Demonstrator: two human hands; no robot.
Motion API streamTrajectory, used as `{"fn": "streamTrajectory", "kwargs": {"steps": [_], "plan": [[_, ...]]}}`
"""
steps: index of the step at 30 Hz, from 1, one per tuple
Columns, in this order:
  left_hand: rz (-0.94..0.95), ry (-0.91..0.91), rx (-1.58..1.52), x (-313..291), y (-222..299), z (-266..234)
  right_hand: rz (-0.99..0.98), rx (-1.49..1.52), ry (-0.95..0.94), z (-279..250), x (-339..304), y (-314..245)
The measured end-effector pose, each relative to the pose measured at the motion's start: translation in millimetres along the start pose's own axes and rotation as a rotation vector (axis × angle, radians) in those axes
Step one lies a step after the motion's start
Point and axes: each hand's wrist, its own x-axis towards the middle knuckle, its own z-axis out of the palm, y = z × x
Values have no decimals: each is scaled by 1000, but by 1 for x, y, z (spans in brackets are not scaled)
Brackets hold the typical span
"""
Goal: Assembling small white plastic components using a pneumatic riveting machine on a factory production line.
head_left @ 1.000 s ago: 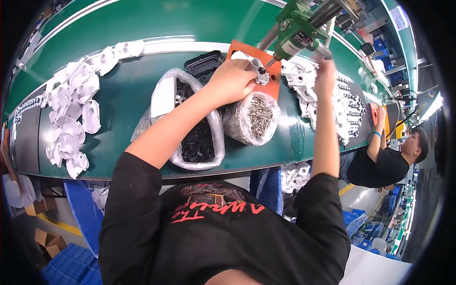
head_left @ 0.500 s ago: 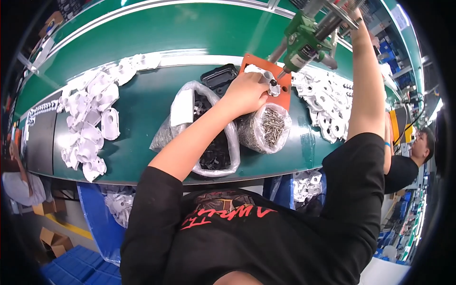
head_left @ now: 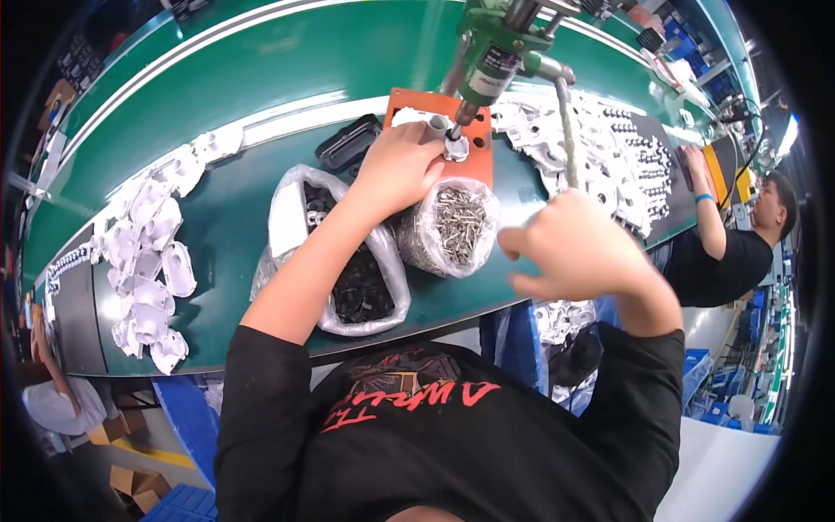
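My left hand (head_left: 396, 170) is closed on a white plastic part (head_left: 456, 150) on an orange plate (head_left: 482, 163), its fingers partly hiding the part. A small black piece sits on the part, directly under the tip of a green press (head_left: 487, 70). The press tip meets that black piece or stops just above it. My right hand (head_left: 583, 248), slightly blurred, is at the lower end of the press's long lever (head_left: 567, 130) and appears wrapped round it. Beside my left wrist stands a clear bag of small metal screws or pins (head_left: 461, 222).
A clear bag of black parts (head_left: 364, 291) stands at the front, with a black tray (head_left: 350, 143) behind it. White parts (head_left: 152, 252) lie at left, more (head_left: 600, 161) at right. Blue bins (head_left: 513, 344) stand below the edge. A co-worker (head_left: 726, 252) sits at right.
My right hand has come down from the far upper right toward me, bringing the lever down. The press tip has lowered onto or close to the black piece. My left hand still holds the part.
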Motion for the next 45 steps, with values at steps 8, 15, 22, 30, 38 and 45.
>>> {"fn": "streamTrajectory", "kwargs": {"steps": [8,15,22,30,38,45], "plan": [[13,-4,-21,14,5,4,43,849,197,-42,-12,28],[-193,-33,-35,47,0,14,-456,1841,675,-57,21,149],[-117,-120,98,36,-16,23,277,1145,784,12,6,173],[-205,-205,384,68,-5,-17,908,-72,423,123,-33,188],[-493,185,396,55,-80,-21,903,-134,399,147,-26,196],[-782,37,492,-14,-165,-71,826,-261,403,145,-25,185]]}}
